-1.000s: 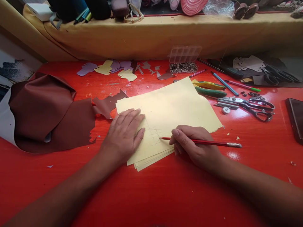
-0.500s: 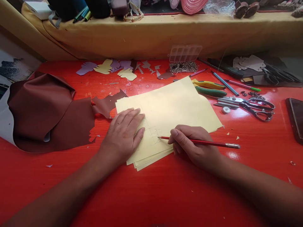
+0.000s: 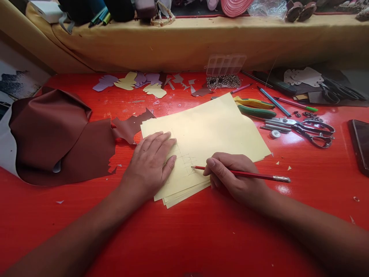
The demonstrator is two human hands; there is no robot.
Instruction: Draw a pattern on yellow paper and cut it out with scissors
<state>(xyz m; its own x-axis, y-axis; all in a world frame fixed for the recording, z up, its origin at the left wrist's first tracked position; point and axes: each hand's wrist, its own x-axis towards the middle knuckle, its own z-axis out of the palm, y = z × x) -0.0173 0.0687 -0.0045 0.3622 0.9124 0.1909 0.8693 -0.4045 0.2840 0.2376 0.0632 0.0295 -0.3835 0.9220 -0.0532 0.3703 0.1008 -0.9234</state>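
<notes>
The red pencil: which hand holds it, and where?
The right hand grips the red pencil near its tip; the left hand rests flat on the yellow paper.

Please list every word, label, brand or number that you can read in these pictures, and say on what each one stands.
No text can be read.
The red pencil shows no legible marking.
The yellow paper sheets carry only pencil lines.
The small round disc is too small to read.

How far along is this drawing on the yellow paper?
Cut paper shapes already lie further off, and the brown leather has cut edges. In hand: the right hand holds a red pencil to faint lines on the yellow paper while the left hand presses it flat. Most of the sheet is still blank.
</notes>
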